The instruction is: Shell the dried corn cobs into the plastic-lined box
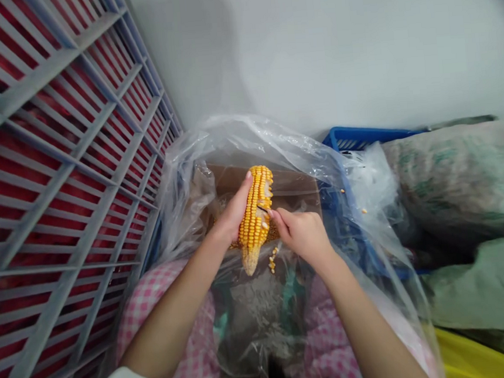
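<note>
A yellow ear of corn [253,221] is tilted over a clear plastic bag [268,130], its pale tapered end toward me. My left hand [236,211] is wrapped around its left side. In my right hand [307,237], closed in a pinch, is a thin dark pick-like tool [263,210]; most of it is hidden by the fingers. The tool's tip touches the right side of the ear, where a patch of kernels is gone and pale cob shows. Several loose kernels [272,262] are below the ear. More kernels lie in the bag, partly hidden behind my hands.
A cardboard box [298,182] shows through the bag. On the left stands a tall grey slatted plastic crate [113,139] with red behind its slats. To the right are a blue basket [371,134], a stuffed mesh sack [458,177] and something yellow [478,357]. A pale wall [332,46] rises ahead.
</note>
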Demonstrator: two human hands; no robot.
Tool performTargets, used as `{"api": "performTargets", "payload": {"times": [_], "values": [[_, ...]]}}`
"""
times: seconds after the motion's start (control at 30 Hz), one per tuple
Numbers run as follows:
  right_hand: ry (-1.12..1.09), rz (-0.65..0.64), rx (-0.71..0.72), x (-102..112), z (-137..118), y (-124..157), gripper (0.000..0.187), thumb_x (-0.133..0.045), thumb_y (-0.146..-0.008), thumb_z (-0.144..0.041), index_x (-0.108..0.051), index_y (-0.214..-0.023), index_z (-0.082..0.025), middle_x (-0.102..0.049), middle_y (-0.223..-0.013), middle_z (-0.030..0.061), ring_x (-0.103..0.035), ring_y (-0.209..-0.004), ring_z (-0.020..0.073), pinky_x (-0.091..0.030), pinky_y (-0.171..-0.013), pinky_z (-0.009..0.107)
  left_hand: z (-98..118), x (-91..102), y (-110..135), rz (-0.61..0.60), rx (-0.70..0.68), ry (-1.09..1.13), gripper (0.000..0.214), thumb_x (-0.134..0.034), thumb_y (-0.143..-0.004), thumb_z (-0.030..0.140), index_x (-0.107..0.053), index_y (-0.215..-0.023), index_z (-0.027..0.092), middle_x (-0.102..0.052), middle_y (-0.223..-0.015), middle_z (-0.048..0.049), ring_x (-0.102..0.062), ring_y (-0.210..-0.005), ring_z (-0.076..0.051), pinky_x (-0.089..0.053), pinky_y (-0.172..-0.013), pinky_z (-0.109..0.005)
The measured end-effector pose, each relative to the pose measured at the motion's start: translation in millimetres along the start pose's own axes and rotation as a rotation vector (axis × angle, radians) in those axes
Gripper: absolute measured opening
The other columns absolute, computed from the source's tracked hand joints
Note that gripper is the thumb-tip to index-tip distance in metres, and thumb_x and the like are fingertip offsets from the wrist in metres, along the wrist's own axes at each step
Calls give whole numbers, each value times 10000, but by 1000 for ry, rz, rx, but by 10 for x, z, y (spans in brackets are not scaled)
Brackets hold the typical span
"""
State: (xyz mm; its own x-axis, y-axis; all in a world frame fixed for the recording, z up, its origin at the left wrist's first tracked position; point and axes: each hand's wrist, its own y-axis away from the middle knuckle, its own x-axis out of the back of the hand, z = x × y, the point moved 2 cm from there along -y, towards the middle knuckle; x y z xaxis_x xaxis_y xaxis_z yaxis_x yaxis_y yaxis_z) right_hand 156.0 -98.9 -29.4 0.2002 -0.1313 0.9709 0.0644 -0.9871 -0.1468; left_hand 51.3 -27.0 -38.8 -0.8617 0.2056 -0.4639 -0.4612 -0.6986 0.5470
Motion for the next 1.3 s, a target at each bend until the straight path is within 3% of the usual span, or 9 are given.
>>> {"api": "performTargets", "payload": {"times": [0.2, 0.47, 0.53, 0.77, 0.93, 1.07, 1.3], "values": [[-8, 112, 129, 0, 61, 34, 499, -220, -908, -359, -549, -594, -153, -520, -444, 10, -408, -402, 68, -161, -476, 249, 44, -15, 67, -165, 124, 14, 497, -429, -716, 620, -621, -723, 161, -571, -542, -48, -481, -413, -124, -384, -402, -255], [-89, 155, 224, 45, 117, 36, 484, -248, -899, -335, -541, -563, -146, -505, -444, 13, -417, -420, 71, -220, -490, 224, -17, -56, 116, -269, 268, -12, 529, -434, -710, 618, -644, -784, 138, -633, -641, -102, -531, -457, -170, -429, -444, -312], [-109, 163, 201, 56, 129, 40, 480, -245, -898, -328, -538, -565, -145, -501, -447, 12, -421, -422, 71, -231, -490, 218, -48, -67, 109, -280, 252, 29, 523, -452, -701, 616, -645, -793, 138, -636, -660, -99, -533, -468, -164, -433, -455, -308], [-153, 203, -93, 104, 122, 10, 475, -244, -902, -356, -501, -558, -152, -470, -434, -9, -392, -395, 57, -216, -466, 205, -59, -34, 3, -76, 33, 170, 481, -475, -676, 635, -604, -719, 173, -574, -575, -22, -504, -458, -107, -412, -446, -231], [-141, 133, -28, 74, 76, 0, 466, -255, -897, -369, -536, -594, -154, -511, -450, -1, -439, -412, 62, -196, -464, 213, -33, -5, -31, 43, -118, 170, 465, -476, -698, 603, -601, -801, 167, -570, -604, 7, -494, -482, -83, -414, -486, -199], [-99, 127, -33, 49, 63, 13, 459, -274, -891, -380, -546, -592, -163, -534, -451, 1, -445, -402, 67, -170, -462, 228, -19, 1, -15, 127, -278, 88, 490, -486, -697, 594, -592, -913, 167, -602, -712, 4, -551, -623, -95, -433, -595, -191], [-143, 57, -63, 47, 58, 18, 465, -264, -892, -397, -567, -620, -171, -565, -487, 9, -457, -423, 69, -167, -477, 235, -34, 6, 6, 234, -386, -31, 508, -495, -665, 623, -584, -831, 152, -574, -675, -5, -538, -610, -105, -418, -574, -209]]}}
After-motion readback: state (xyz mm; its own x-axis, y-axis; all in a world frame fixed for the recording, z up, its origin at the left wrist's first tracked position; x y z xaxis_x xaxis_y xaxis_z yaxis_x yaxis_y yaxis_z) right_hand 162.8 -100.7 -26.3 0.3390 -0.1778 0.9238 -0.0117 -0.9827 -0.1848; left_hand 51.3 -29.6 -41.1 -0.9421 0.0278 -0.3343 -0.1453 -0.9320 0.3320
